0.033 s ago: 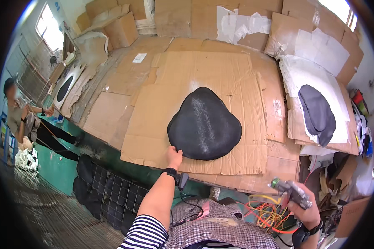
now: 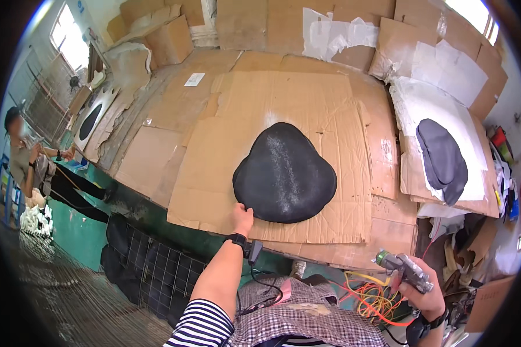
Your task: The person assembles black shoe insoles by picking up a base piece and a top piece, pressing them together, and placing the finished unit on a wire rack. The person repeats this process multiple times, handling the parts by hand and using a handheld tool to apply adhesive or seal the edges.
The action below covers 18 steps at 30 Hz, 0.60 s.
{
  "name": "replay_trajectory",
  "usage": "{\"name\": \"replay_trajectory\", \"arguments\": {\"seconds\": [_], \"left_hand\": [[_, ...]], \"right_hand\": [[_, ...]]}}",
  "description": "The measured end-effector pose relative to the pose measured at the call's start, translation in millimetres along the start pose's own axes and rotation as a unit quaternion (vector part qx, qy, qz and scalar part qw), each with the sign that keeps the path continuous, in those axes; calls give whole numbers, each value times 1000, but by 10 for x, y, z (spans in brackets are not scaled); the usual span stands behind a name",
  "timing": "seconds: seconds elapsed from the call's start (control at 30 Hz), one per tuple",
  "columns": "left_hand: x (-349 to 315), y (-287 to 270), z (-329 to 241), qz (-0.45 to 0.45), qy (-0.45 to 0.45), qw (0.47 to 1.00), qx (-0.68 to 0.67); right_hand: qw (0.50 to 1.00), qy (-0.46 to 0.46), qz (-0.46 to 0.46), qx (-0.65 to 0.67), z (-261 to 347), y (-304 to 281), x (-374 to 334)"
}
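A black, rounded three-lobed pad (image 2: 307, 179), like a seat cushion, lies flat with its narrower lobe pointing away from me. A streak of whitish specks runs down its middle. At its near left edge my left hand (image 2: 243, 220) is closed, thumb and fingers pinching the rim. My right hand (image 2: 427, 298) grips a metal spray gun (image 2: 404, 268) with a green ring at its front. It is held off the table's near right side, its nozzle end toward the pad. Part of the grip is hidden by the fingers.
Cardboard sheets (image 2: 197, 194) cover the table. Folded black pieces (image 2: 443, 156) lie on a white-papered board to the right. Yellow and orange hoses (image 2: 373, 298) coil beside my apron. Below left, a wire rack (image 2: 156, 269) holds several black pads. A co-worker (image 2: 32, 159) stands far left.
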<state>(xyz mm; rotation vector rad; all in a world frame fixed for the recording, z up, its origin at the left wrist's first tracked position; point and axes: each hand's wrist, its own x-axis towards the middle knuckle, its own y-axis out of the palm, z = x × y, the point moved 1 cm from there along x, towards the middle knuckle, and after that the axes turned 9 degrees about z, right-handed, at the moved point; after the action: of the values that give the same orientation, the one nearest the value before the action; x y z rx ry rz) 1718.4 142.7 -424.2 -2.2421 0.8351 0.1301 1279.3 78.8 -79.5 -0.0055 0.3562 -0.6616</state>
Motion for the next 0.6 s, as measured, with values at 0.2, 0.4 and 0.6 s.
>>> {"name": "replay_trajectory", "arguments": {"seconds": [0.2,0.4,0.6], "left_hand": [[-77,-127,-133,-14,-15,1000,-12],[-62,-39,-148,37,-100,946,-305],[-207,-76,-373,62,-153,901,-402]], "right_hand": [[996,-57,-5,65,83,39,211],[996,-50,-39,58,13,-68,173],[998,-38,-24,54,-41,-225,54]]}}
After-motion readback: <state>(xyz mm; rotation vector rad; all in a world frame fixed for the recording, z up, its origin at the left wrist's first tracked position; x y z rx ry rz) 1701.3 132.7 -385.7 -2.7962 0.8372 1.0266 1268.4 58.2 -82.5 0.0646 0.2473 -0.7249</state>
